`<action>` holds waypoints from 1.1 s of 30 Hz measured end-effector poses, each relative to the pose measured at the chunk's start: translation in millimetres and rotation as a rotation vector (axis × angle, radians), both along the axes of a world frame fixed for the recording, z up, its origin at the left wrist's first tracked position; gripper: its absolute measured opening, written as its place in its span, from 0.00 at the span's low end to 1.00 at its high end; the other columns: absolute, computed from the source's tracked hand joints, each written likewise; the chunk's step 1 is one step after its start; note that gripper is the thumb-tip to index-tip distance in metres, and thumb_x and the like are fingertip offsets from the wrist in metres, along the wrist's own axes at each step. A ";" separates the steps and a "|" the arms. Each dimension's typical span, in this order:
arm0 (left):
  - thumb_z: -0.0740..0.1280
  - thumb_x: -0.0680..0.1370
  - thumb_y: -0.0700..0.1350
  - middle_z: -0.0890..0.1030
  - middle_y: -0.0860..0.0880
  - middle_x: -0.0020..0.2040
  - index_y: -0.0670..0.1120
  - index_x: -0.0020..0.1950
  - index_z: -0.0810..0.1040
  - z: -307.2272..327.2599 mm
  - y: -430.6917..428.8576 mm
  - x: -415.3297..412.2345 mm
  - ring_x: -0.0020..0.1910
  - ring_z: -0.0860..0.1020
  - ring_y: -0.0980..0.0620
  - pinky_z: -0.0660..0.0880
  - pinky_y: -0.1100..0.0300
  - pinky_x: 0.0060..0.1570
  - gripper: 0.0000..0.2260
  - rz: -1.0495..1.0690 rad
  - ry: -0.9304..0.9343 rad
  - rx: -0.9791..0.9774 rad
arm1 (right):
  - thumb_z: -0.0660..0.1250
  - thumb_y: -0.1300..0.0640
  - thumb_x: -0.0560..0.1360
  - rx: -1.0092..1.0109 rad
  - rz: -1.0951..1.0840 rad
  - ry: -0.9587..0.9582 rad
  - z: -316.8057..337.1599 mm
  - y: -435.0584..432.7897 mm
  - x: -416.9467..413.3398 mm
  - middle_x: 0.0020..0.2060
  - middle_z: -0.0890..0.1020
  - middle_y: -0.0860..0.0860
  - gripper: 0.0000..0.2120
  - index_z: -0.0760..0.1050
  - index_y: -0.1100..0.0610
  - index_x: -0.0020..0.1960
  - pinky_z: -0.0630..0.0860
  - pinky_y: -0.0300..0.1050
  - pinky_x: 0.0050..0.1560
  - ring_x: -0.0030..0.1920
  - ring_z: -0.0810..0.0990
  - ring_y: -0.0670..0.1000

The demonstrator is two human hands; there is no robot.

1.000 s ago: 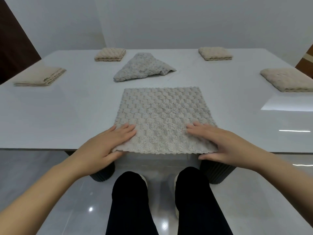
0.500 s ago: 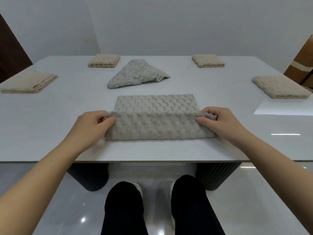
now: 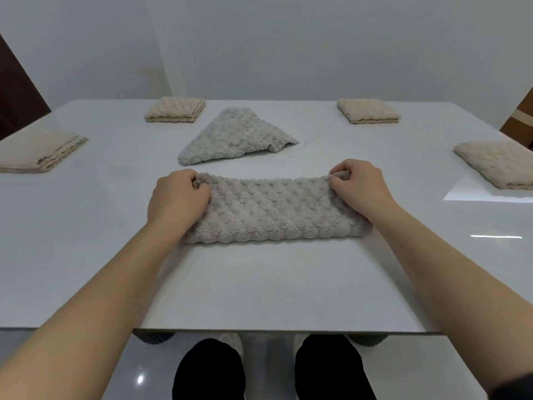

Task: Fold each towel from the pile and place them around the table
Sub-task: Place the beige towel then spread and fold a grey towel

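The pale grey bobble-textured towel [image 3: 277,212], doubled over into a long strip, lies across the middle of the glossy white table [image 3: 259,290]; everything else is placed from it. Far to its left, at the table's edge, sits a flat beige folded towel [image 3: 37,154]. Behind it and to the left, near the far edge, lies a square beige folded towel [image 3: 175,109]. The left hand [image 3: 176,197] clasps the strip's far left corner, its fingers curled into the cloth. Just behind the strip, apart from it, a loose grey towel [image 3: 233,137] lies rumpled in a rough triangle. The right hand [image 3: 360,189] pinches the strip's far right corner in the same way, and the upper edge sags slightly between the two hands. Behind and to the right rests a small beige folded towel [image 3: 367,111]. Far to the right, by the table's edge, lies a thick beige folded towel [image 3: 499,163].
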State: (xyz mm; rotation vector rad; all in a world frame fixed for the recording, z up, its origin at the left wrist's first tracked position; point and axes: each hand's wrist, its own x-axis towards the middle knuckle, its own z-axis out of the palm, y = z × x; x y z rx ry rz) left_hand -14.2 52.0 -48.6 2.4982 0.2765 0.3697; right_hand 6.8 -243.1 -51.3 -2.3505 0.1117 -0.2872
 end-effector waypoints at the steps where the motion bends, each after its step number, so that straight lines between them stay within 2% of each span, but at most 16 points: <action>1: 0.62 0.74 0.46 0.78 0.45 0.35 0.43 0.36 0.74 -1.4 -1.4 4.0 0.38 0.77 0.42 0.74 0.52 0.35 0.09 0.020 0.005 0.041 | 0.62 0.57 0.74 -0.031 -0.012 0.002 -2.5 0.8 3.7 0.39 0.83 0.49 0.09 0.80 0.53 0.49 0.81 0.52 0.44 0.40 0.82 0.53; 3: 0.61 0.75 0.47 0.77 0.45 0.35 0.44 0.36 0.72 -3.8 -3.1 11.2 0.38 0.75 0.42 0.67 0.56 0.33 0.10 0.052 0.009 0.136 | 0.62 0.55 0.75 -0.103 -0.039 -0.018 -7.4 2.0 8.4 0.43 0.82 0.47 0.09 0.79 0.51 0.52 0.78 0.49 0.47 0.45 0.81 0.52; 5: 0.61 0.76 0.47 0.75 0.46 0.34 0.44 0.36 0.72 -7.0 -3.8 16.5 0.37 0.73 0.43 0.64 0.56 0.33 0.11 0.063 -0.011 0.208 | 0.63 0.54 0.75 -0.158 -0.066 -0.048 -11.7 2.5 10.8 0.43 0.80 0.46 0.09 0.79 0.49 0.53 0.75 0.47 0.46 0.48 0.79 0.52; 9: 0.59 0.78 0.48 0.76 0.46 0.35 0.44 0.37 0.72 -16.3 -2.7 23.1 0.37 0.73 0.41 0.65 0.55 0.34 0.12 0.055 -0.067 0.295 | 0.62 0.53 0.75 -0.214 -0.114 -0.072 -16.4 1.8 11.4 0.44 0.81 0.45 0.10 0.78 0.48 0.54 0.73 0.46 0.44 0.49 0.79 0.53; 12: 0.58 0.79 0.49 0.76 0.46 0.35 0.44 0.41 0.73 -22.2 -2.3 24.5 0.36 0.72 0.42 0.65 0.55 0.34 0.12 0.049 -0.108 0.355 | 0.62 0.52 0.77 -0.277 -0.129 -0.086 -17.7 4.3 10.2 0.43 0.78 0.43 0.11 0.77 0.49 0.58 0.67 0.44 0.43 0.50 0.78 0.54; 15: 0.58 0.80 0.49 0.78 0.44 0.37 0.45 0.47 0.74 -25.3 -4.6 23.9 0.35 0.71 0.43 0.65 0.55 0.35 0.10 0.053 -0.120 0.400 | 0.61 0.52 0.79 -0.353 -0.138 -0.112 -21.5 5.4 11.3 0.49 0.81 0.45 0.14 0.73 0.50 0.64 0.66 0.44 0.42 0.51 0.78 0.53; 18: 0.59 0.81 0.49 0.80 0.43 0.42 0.45 0.55 0.74 -24.8 -6.5 22.4 0.36 0.70 0.44 0.65 0.54 0.36 0.10 0.076 -0.108 0.392 | 0.61 0.52 0.78 -0.384 -0.145 -0.134 -25.5 4.6 14.0 0.54 0.79 0.48 0.20 0.67 0.50 0.69 0.68 0.45 0.42 0.51 0.79 0.55; 20: 0.59 0.81 0.48 0.79 0.44 0.41 0.45 0.57 0.72 -24.3 -7.3 20.6 0.36 0.69 0.44 0.65 0.54 0.36 0.09 0.087 -0.103 0.383 | 0.61 0.52 0.78 -0.404 -0.158 -0.134 -27.4 4.5 15.2 0.57 0.78 0.49 0.21 0.65 0.50 0.70 0.67 0.46 0.42 0.50 0.79 0.57; 28: 0.58 0.81 0.46 0.81 0.43 0.43 0.47 0.61 0.69 -26.5 -5.5 20.2 0.37 0.71 0.43 0.67 0.53 0.38 0.10 0.102 -0.136 0.297 | 0.58 0.55 0.81 -0.448 -0.209 -0.108 -28.4 2.8 15.2 0.61 0.74 0.53 0.19 0.65 0.50 0.71 0.67 0.48 0.42 0.48 0.78 0.63; 30: 0.59 0.81 0.46 0.80 0.45 0.47 0.47 0.64 0.67 -26.8 -6.6 20.1 0.40 0.73 0.42 0.67 0.53 0.38 0.12 0.098 -0.147 0.278 | 0.58 0.55 0.81 -0.454 -0.213 -0.110 -27.4 2.5 14.7 0.61 0.74 0.53 0.19 0.65 0.50 0.71 0.67 0.47 0.41 0.47 0.78 0.63; 33: 0.62 0.79 0.45 0.74 0.44 0.58 0.45 0.65 0.69 -23.2 -3.6 20.4 0.49 0.76 0.40 0.70 0.49 0.42 0.15 0.060 -0.237 0.269 | 0.57 0.56 0.81 -0.479 -0.218 -0.103 -26.6 3.3 14.2 0.60 0.74 0.54 0.19 0.65 0.51 0.71 0.67 0.47 0.40 0.45 0.78 0.62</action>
